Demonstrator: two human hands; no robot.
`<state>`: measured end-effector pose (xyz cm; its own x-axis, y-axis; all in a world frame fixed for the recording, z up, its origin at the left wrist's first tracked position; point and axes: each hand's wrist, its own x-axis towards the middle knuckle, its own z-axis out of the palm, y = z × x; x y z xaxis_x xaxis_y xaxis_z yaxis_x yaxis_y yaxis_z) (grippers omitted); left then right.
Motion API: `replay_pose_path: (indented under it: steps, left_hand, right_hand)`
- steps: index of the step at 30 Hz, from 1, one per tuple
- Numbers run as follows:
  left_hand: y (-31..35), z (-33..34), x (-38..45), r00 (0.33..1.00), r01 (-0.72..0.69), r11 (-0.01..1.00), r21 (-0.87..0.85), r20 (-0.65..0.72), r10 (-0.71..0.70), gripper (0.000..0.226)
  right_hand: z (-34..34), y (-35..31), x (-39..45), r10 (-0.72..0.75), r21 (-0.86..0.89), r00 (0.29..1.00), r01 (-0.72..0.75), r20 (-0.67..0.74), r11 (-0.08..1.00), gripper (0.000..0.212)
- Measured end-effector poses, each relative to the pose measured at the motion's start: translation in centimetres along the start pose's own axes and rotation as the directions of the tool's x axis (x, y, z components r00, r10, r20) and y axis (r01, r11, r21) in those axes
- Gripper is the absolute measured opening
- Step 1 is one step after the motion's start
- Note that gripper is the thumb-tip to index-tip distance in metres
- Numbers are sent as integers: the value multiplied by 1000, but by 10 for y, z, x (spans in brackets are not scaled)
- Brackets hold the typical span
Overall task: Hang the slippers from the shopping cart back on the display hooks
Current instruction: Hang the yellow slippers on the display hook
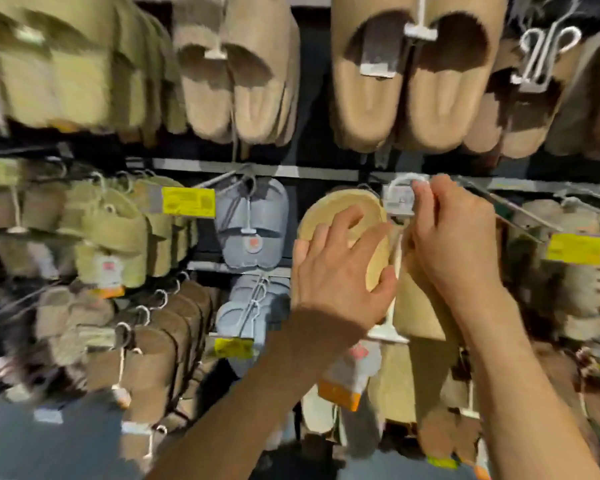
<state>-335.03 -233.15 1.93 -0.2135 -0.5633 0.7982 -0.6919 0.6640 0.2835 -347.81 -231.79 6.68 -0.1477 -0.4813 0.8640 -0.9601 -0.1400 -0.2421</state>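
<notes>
The tan slipper pair is held up at the middle rail, long axis hanging downward from its white hanger. The hanger's loop is pinched by the right hand, nearest the hook, which juts just right of the loop. The left hand is spread flat, fingers straight, against the ribbed sole. The slippers look fuzzy and soft, the hanger thin rigid plastic. Grey slippers hang to the left.

A display rack carries rows of metal hooks. Beige slippers, olive slippers and grey slippers hang from them.
</notes>
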Motion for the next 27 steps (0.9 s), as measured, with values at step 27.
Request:
replay_pose_path:
  steps: [27]
  left_hand:
    - [-348,-174,-33,968,219,917,334,40,-246,40]
  right_hand:
    - [258,-321,-20,-29,282,992,-6,120,959,29]
